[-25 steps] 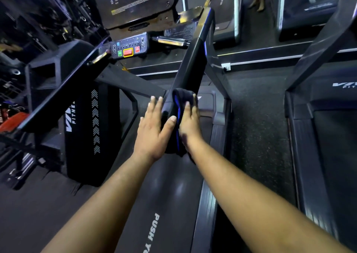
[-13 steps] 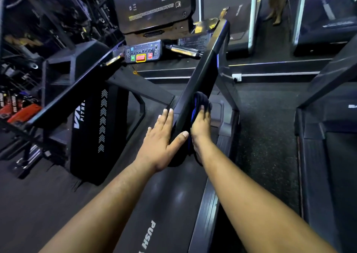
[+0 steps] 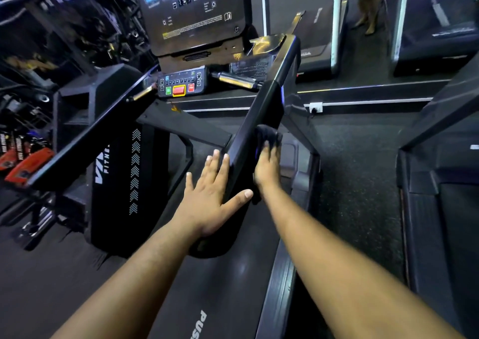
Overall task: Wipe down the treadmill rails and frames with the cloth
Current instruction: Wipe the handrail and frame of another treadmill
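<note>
Two bare forearms, no sleeves in view, hands (image 3: pixel 210 198) without gloves, rings or watch

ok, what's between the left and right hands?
Head view: the treadmill's right rail runs between the left hand and right hand, with the cloth under the right.
</note>
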{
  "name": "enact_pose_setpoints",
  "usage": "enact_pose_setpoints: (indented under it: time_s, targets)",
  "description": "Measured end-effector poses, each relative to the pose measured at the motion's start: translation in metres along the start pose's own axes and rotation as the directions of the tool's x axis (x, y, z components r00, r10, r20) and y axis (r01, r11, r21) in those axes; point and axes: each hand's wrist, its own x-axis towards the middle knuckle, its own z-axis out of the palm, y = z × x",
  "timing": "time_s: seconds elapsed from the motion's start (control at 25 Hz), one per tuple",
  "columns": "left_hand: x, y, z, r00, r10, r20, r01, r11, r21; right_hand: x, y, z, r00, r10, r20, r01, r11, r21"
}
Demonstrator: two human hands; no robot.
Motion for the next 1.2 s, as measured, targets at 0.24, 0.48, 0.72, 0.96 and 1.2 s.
enact_pose_setpoints:
  time_s: [0.24,0.48,0.72,0.96,1.2]
  targets:
    - [0.027,-0.001,0.001,1.000,0.018,0.006,-0.017,0.998,-0.054,-0.012,-0.008,0.003,0.964,-0.242,0.110,0.253,0.963,-0.095]
    - [0.029,0.003,-0.001,1.000,0.003,0.021,-0.001,0.997,-0.071,0.138,-0.054,0.000,0.990,-0.122,0.070,0.139,0.917,-0.375]
    - [0.031,-0.002,0.003,0.999,-0.025,-0.033,0.020,0.988,-0.150,0.123,-0.080,0.001,0.886,-0.281,0.369,0.459,0.645,-0.612]
    - [0.016,-0.006,0.002,0.960,-0.122,-0.254,0.010,0.916,-0.401,0.005,-0.060,-0.010,0.792,-0.330,0.513,0.600,0.575,-0.556]
    - [-0.035,-0.032,0.012,0.975,-0.197,-0.105,0.103,0.814,-0.572,-0.103,-0.053,-0.012,0.783,-0.262,0.565,0.603,0.545,-0.583]
